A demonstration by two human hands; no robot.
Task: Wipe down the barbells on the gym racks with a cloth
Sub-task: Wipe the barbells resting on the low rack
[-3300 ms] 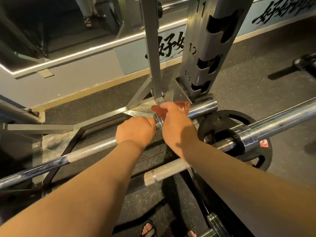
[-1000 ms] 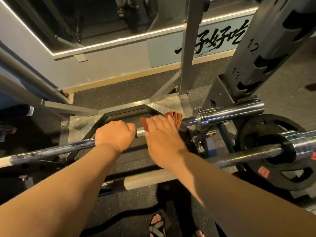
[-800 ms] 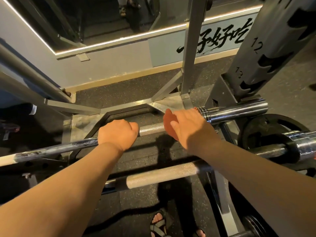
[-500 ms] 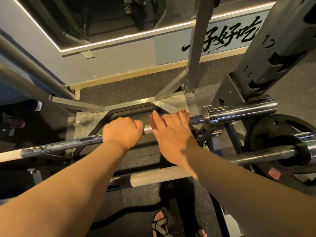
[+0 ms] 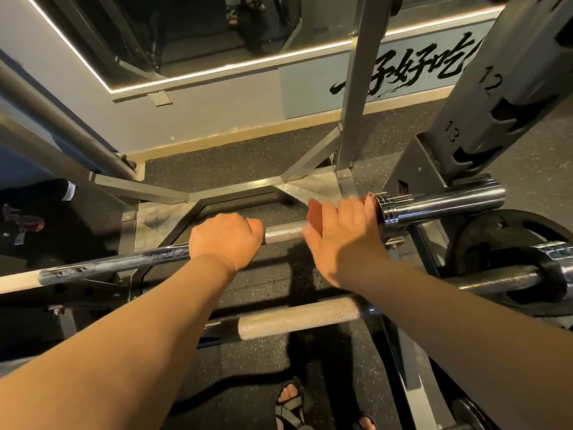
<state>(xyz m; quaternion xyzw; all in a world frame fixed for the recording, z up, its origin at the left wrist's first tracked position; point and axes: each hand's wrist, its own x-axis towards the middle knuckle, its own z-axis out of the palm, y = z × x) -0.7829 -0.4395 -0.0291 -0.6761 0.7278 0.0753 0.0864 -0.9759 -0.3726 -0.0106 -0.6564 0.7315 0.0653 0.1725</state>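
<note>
A barbell [image 5: 285,231] lies across the rack at waist height, its chrome sleeve [image 5: 440,203] sticking out to the right. My left hand [image 5: 226,240] grips the bar's shaft in a fist. My right hand [image 5: 344,234] holds a reddish-brown cloth [image 5: 314,212] wrapped over the knurled shaft just left of the sleeve collar; only the cloth's edges show past my fingers. A second barbell [image 5: 297,318] lies lower and nearer, running right into a black weight plate [image 5: 508,243].
A grey numbered rack upright [image 5: 496,97] rises at right, a thinner post [image 5: 356,88] behind the bar. The rack's steel base frame [image 5: 161,193] sits on black rubber floor. A mirror wall [image 5: 192,35] stands ahead. My sandalled feet [image 5: 291,398] are below.
Over the last second my right hand slid the cloth back and forth along the shaft, now resting against the sleeve collar. My left hand kept its grip.
</note>
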